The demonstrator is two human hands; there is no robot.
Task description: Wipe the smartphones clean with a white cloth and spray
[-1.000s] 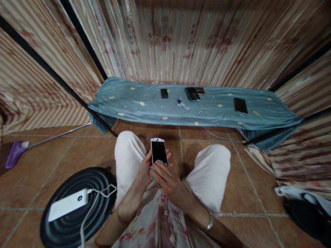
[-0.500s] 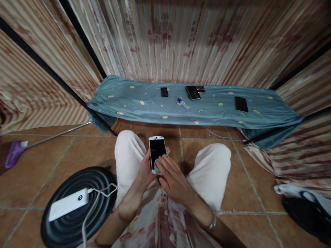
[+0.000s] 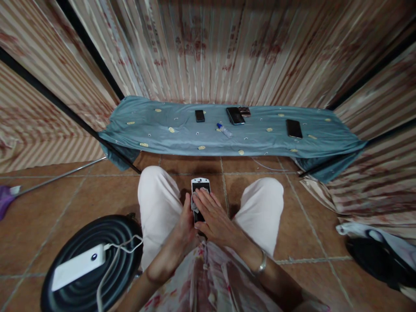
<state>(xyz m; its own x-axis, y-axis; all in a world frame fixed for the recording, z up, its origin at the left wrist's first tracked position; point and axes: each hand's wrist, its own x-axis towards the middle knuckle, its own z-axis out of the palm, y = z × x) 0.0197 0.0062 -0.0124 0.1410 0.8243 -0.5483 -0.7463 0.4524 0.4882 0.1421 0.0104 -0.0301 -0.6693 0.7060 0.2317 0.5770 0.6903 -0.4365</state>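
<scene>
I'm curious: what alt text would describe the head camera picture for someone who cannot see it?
A seated person's left hand holds a white phone while the right hand presses a small cloth on its screen. Beyond their knees, a blue cloth carries three dark phones.

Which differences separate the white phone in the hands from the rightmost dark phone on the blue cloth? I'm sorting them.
The white phone has a white frame; the rightmost dark phone looks all dark. The white phone is held by the left hand, with the right hand over its screen; the dark phone lies untouched on the blue cloth. Both have dark screens.
</scene>
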